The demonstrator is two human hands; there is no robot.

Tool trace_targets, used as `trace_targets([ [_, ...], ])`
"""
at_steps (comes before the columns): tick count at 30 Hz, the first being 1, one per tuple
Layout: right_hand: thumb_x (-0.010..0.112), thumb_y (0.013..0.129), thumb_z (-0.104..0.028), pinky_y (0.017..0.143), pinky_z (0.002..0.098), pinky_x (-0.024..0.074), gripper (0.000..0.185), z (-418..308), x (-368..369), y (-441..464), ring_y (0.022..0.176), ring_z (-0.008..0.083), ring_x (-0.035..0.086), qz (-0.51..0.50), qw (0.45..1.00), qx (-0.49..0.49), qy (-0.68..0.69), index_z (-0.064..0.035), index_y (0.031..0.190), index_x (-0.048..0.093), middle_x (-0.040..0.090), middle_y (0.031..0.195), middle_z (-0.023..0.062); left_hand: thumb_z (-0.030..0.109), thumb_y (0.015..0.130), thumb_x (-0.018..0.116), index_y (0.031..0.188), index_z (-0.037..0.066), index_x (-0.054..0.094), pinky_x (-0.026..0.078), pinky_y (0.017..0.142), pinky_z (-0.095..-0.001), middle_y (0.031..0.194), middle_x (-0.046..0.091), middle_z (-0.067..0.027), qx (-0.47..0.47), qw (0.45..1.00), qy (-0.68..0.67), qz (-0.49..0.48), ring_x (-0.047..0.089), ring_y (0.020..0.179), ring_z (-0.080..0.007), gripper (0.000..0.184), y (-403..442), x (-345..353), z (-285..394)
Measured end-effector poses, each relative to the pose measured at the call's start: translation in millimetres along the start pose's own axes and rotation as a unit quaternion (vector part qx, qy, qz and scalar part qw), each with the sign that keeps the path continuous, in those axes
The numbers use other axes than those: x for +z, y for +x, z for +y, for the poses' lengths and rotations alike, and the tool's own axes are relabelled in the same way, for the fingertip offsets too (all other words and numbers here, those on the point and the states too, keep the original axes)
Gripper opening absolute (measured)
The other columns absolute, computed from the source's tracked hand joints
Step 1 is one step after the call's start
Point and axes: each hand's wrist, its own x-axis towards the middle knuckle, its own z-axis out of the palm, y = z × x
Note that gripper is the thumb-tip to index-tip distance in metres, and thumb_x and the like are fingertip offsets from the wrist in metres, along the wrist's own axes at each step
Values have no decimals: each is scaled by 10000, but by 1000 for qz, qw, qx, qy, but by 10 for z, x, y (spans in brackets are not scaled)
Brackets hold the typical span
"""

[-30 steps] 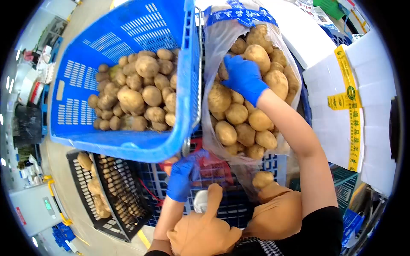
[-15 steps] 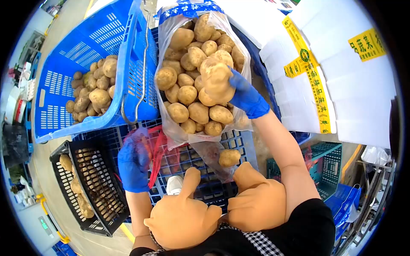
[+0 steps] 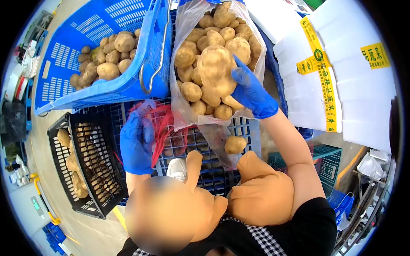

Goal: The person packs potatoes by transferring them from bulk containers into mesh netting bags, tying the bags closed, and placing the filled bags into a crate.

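Observation:
Blue gloves cover both hands. My right hand [image 3: 254, 91] grips a large potato [image 3: 217, 70] above a clear plastic bag [image 3: 178, 112] full of potatoes; its edges are slightly smeared, and whether it is one potato or more I cannot tell. At the lower left, my left hand [image 3: 136, 143] is closed on a red mesh net [image 3: 163, 128], which hangs beside its fingers in front of the bag. A loose potato [image 3: 235, 145] lies on the plastic flap below the bag.
A blue crate [image 3: 128, 87] with potatoes stands at the upper left, above a black crate [image 3: 96, 164] of potatoes. White foam boxes [image 3: 354, 68] with yellow tape stand right. A green crate [image 3: 329, 168] is lower right. Blue pallet grid [image 3: 252, 132] lies below.
My right hand went from inside the bag to holding a potato above it. My left hand moved left with the red net. The view shifted too.

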Motion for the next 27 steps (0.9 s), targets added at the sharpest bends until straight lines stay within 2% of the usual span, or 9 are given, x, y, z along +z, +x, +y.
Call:
trace_targets([
  [2, 627, 806, -178, 980, 311, 375, 642, 75, 93, 30, 1152, 177, 441, 11, 998, 11, 66, -47, 1337, 292, 433, 1258, 83, 228, 912, 422, 1091, -16, 565, 166, 368, -184, 486, 355, 48, 0, 1000, -18, -25, 255, 381, -35, 335, -13, -39, 48],
  [7, 586, 815, -223, 1028, 342, 333, 665, 63, 141, 114, 1228, 222, 389, -19, 999, 21, 21, -61, 1367, 252, 374, 1333, 104, 234, 913, 420, 1100, -4, 567, 158, 361, -189, 470, 346, 46, 12, 999, 4, -32, 239, 367, -35, 336, -17, -113, 27],
  [10, 601, 814, -257, 1019, 359, 348, 680, 78, 98, 118, 1225, 232, 393, -58, 998, 17, 28, -56, 1361, 252, 379, 1327, 106, 234, 912, 423, 1096, 5, 575, 157, 364, -189, 480, 353, 47, 16, 999, -7, -51, 243, 374, -30, 330, -12, -138, 25],
  [13, 608, 808, -370, 976, 386, 403, 728, 152, 92, 46, 1157, 274, 458, -9, 998, 29, 47, -46, 1352, 249, 402, 1285, 151, 257, 932, 403, 1122, -23, 544, 149, 353, -195, 460, 332, 48, 11, 999, -12, -49, 236, 358, -30, 367, 3, -126, 7],
  [14, 595, 803, -420, 935, 384, 431, 749, 194, 54, 42, 1100, 283, 487, -42, 978, 75, 191, -44, 1350, 248, 410, 1264, 166, 269, 943, 393, 1137, -39, 527, 146, 347, -198, 447, 320, 48, 11, 999, -11, -43, 231, 349, -31, 389, 12, -112, -2],
  [16, 568, 794, -519, 852, 379, 488, 799, 324, -59, 29, 984, 302, 546, -99, 867, 167, 460, -40, 1347, 247, 425, 1222, 195, 262, 940, 394, 1141, -30, 529, 147, 350, -198, 452, 315, 48, -9, 1000, -5, -6, 227, 356, -31, 380, 4, -54, 13],
  [18, 532, 774, -601, 759, 407, 523, 868, 374, -56, 67, 911, 332, 587, -167, 838, 174, 490, 25, 1320, 280, 480, 1164, 236, 255, 937, 396, 1141, -23, 534, 150, 353, -197, 460, 316, 47, -3, 1000, 16, 3, 224, 362, -33, 371, 16, -16, 2],
  [23, 475, 725, -710, 662, 322, 513, 1014, 491, -7, 54, 772, 274, 594, -202, 834, 160, 487, 59, 1335, 223, 514, 1089, 222, 253, 934, 394, 1117, 5, 568, 179, 370, -194, 487, 333, 44, 12, 999, 28, -33, 237, 379, -39, 353, 57, -166, -83],
  [27, 441, 754, -691, 694, 314, 520, 958, 357, 74, 64, 785, 278, 589, -192, 897, 159, 366, -32, 1389, 162, 476, 1137, 230, 301, 943, 386, 1185, 8, 520, 195, 371, -199, 479, 332, 27, 22, 995, 88, -38, 255, 370, -56, 402, 58, -167, -7],
])
